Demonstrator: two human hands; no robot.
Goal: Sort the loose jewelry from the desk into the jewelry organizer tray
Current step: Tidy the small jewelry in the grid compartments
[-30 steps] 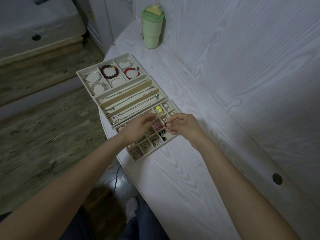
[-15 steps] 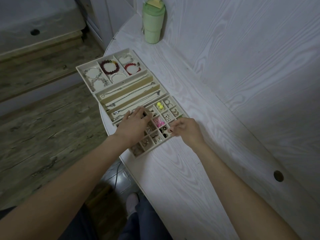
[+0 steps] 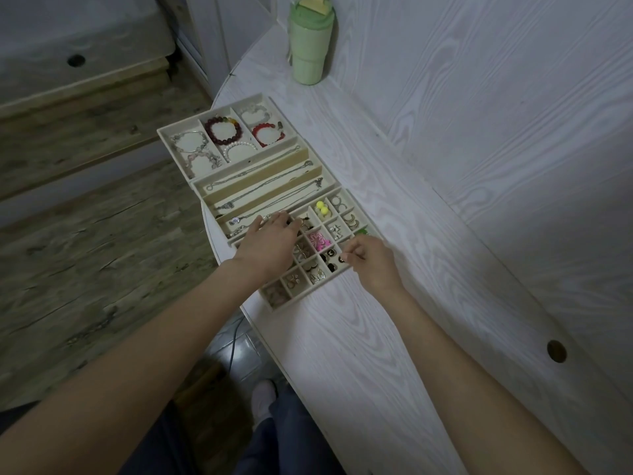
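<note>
Three cream organizer trays sit in a row on the white desk: a bracelet tray [image 3: 164, 132], a necklace tray [image 3: 197, 184] and a grid tray [image 3: 310, 294] of small compartments with earrings and rings. My left hand [image 3: 270, 243] lies flat over the grid tray's left compartments, its straight fingers reaching the far row. My right hand [image 3: 371, 260] hovers at the grid tray's right edge, with curled fingers and thumb pinching a small dark earring [image 3: 342, 259] over a near compartment. Pink flower earrings [image 3: 317, 240] and yellow bead earrings [image 3: 322, 208] lie between the hands.
A green lidded tumbler [image 3: 310, 46] stands at the desk's far end against the white wall panel. The desk's curved edge [image 3: 260, 332] runs just left of the trays, with wooden floor below. A round cable hole [image 3: 556, 351] is at the desk's right.
Both hands dropped from above the grid tray down onto it. The left hand flattened over the left compartments, and the right hand moved toward the tray's right edge.
</note>
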